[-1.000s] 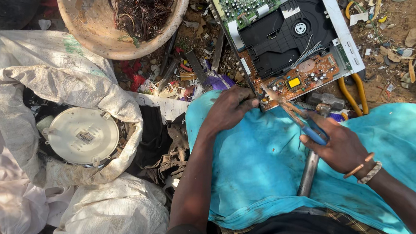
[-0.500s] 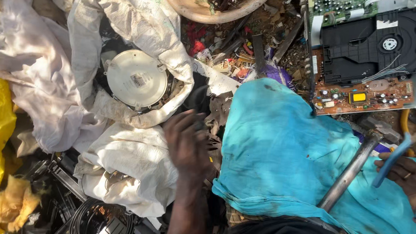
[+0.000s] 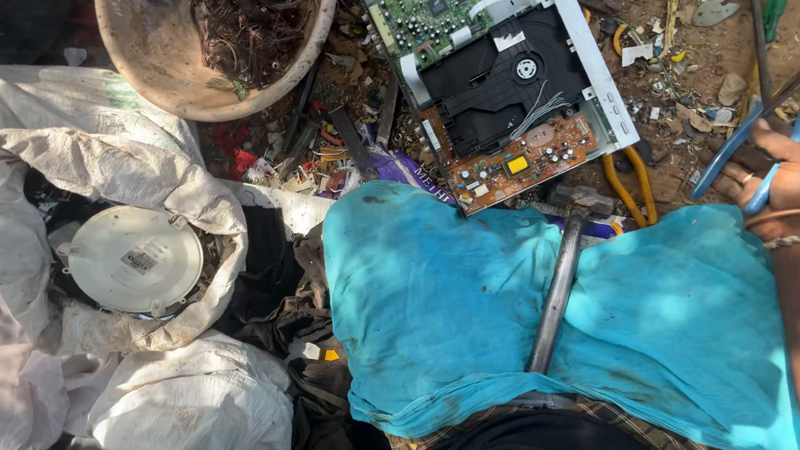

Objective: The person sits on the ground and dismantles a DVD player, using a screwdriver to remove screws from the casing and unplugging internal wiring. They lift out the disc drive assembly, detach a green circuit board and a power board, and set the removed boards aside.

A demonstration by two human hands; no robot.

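My right hand [image 3: 778,176] is at the right edge, closed around the blue handles of a pair of pliers [image 3: 764,141] whose metal jaws point up and to the right. My left hand is out of view. An opened disc player [image 3: 500,70] with a green circuit board, a black drive and an orange board lies on the ground ahead, apart from the hand. A turquoise cloth [image 3: 470,308] covers my lap. A hammer [image 3: 556,297] with a metal shaft lies across the cloth, its head near the orange board.
A round basin [image 3: 148,68] of tangled dark wire stands at the top left. White sacks [image 3: 68,157] lie at the left, one holding a white round disc-shaped part [image 3: 135,260]. Scrap bits, yellow cable [image 3: 635,188] and metal tools litter the dirt.
The left hand, which reached down by the sacks, has left the view. The right hand with the pliers has moved up and right, away from the orange board. The camera swung back right.
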